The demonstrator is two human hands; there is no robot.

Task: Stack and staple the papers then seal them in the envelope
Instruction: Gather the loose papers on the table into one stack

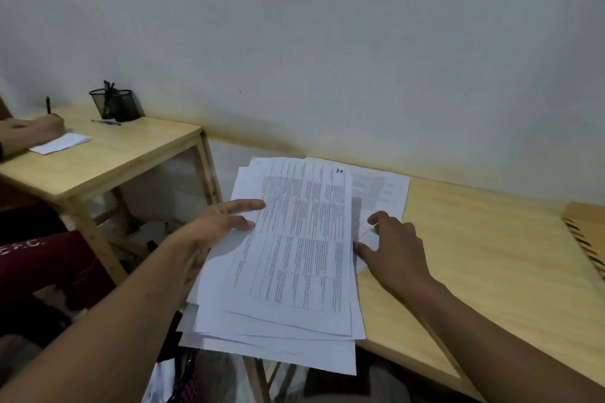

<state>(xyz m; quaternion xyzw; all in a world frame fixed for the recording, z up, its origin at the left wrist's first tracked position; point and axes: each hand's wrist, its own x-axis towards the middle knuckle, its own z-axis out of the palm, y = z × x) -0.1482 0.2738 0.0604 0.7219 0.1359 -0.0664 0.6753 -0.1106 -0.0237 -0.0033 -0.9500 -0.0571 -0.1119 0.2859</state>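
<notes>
White printed papers (294, 255) lie in an untidy stack between the two hands, hanging over the near left corner of a pale wooden table (458, 255). The left hand (219, 226) lies on the stack's left edge, fingers straight and a little spread, its heel partly covered by the sheets. The right hand (393, 245) sits just right of the stack with fingers bent, thumb and fingertips pinching a lower sheet (379, 186) that pokes out on that side. Well to the right of that hand, an envelope (586, 226) with a striped border lies at the table's end. Far beyond the left hand, a black mesh pen cup (114, 105) stands on a second table (131, 154).
</notes>
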